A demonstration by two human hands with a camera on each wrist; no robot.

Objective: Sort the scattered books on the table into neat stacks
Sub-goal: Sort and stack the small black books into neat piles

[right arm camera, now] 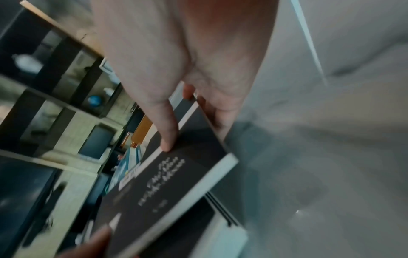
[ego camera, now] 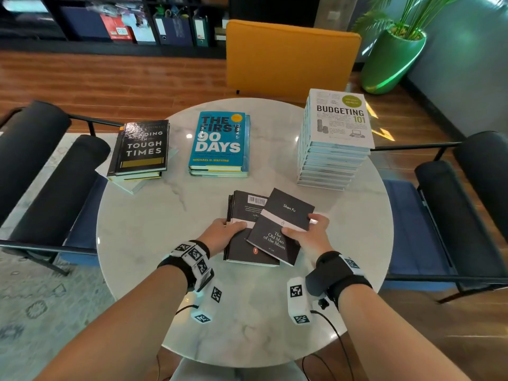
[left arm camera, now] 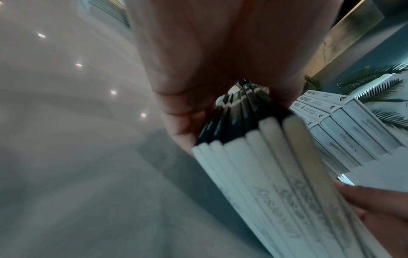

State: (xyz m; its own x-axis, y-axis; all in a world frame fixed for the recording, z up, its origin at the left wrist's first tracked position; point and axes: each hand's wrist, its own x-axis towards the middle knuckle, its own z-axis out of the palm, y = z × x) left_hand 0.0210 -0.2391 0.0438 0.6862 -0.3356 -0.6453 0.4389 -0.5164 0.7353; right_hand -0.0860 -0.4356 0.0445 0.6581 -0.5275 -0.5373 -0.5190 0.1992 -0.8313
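- Slim black paperback (ego camera: 277,229), titled "The Old Man of the Moon", author line "Shen Fu": lying askew on top of a low stack of black paperbacks (ego camera: 242,210), near edge of the round marble bench (ego camera: 143,221), front centre.
- Right hand (ego camera: 308,235): grip clamped on the askew paperback, thumb on the cover, fingers curled round its right edge.
- Left hand (ego camera: 224,233): grip closed on the left side of the low stack, thumb lying over the white band of the cover beneath.
- Head view only: barcode on the upturned back cover in the low stack; both forearms reaching in from the near edge, wrists strapped with marker-tagged bands.
- Left wrist view only: white spines (left arm camera: 264,183) of the low stack fanned out beneath the palm, lettering blurred.
- Right wrist view only: thumb (right arm camera: 167,132) pressing the cover beside its white band; title blurred.
- Farther back on the bench: tall stack topped by "Budgeting 101" (ego camera: 341,119) at right; blue stack topped by "The First 90 Days" (ego camera: 218,138) at centre; black stack topped by "Leading in Tough Times" (ego camera: 143,147) at left, overhanging the rim.
- Around the bench: orange chair (ego camera: 288,56) behind, dark armchairs at either side, green planter (ego camera: 390,59) at far right.
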